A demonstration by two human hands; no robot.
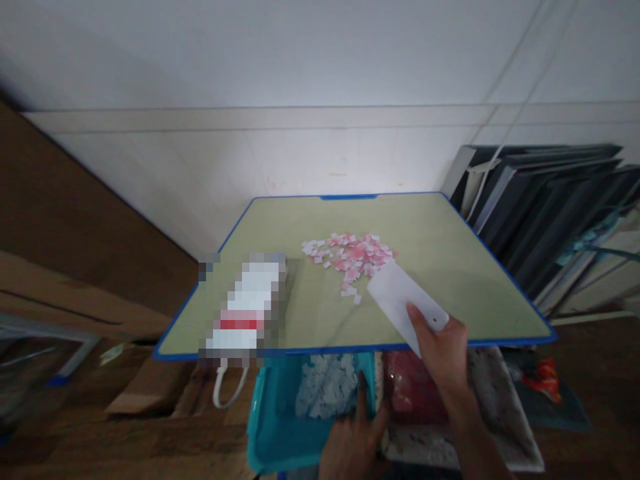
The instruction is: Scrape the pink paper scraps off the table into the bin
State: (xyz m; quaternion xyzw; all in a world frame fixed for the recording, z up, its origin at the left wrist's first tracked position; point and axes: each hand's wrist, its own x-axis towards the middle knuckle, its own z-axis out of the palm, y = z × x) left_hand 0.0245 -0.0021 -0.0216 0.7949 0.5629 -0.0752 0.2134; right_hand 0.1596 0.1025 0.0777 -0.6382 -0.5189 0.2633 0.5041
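Observation:
In my right hand (pixel 443 347) is a flat white plastic scraper (pixel 400 293) with rounded corners and a small hole, my thumb lying on top of it. Its far edge touches or lies close to a loose pile of small pink and white square pieces (pixel 357 253) on a pale yellow-green board (pixel 415 220) with a blue rim. Below the board's front edge, my left hand (pixel 357 433) has its fingers apart over the right side of a teal basin (pixel 270 433). White pieces (pixel 327 383) lie inside that basin. Nothing shows in the left hand.
A blurred-out white box (pixel 250 300) with a red band and a cord loop (pixel 229 397) lies on the board's left. Beside the basin is a red plastic bag (pixel 413 387) in a pale tray (pixel 510 413). Dark panels (pixel 545 207) lean at right; a white wall (pixel 320 67) stands behind.

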